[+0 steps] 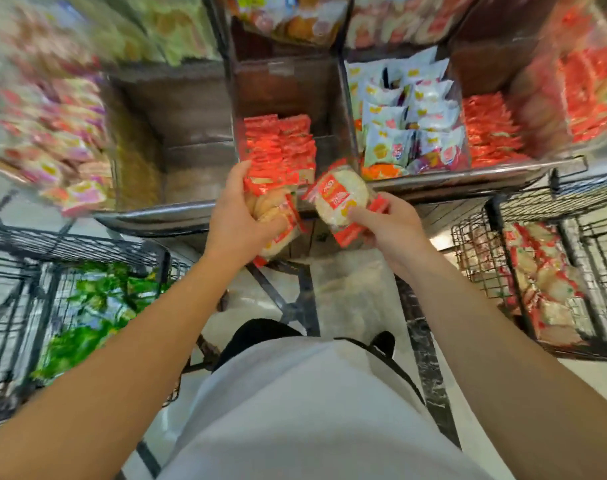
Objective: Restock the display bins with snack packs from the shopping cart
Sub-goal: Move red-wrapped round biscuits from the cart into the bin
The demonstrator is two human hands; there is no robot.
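My left hand (241,211) grips a stack of red-and-clear snack packs (278,220) at the front edge of the middle display bin (284,88). That bin holds a row of the same red packs (281,150) standing on edge. My right hand (387,225) pinches one red pack with a pale round snack (340,202), tilted, just in front of the bin's right corner. A wire shopping cart (572,216) at the right holds several more red packs (541,282).
The bin to the right holds white and pale-blue packs (409,112); beyond it are more red packs (492,133). The brown bin at the left (177,112) shows its bare bottom. A wire basket (70,244) at the lower left holds green packs (87,323). A clear plastic bag (354,292) lies on the floor.
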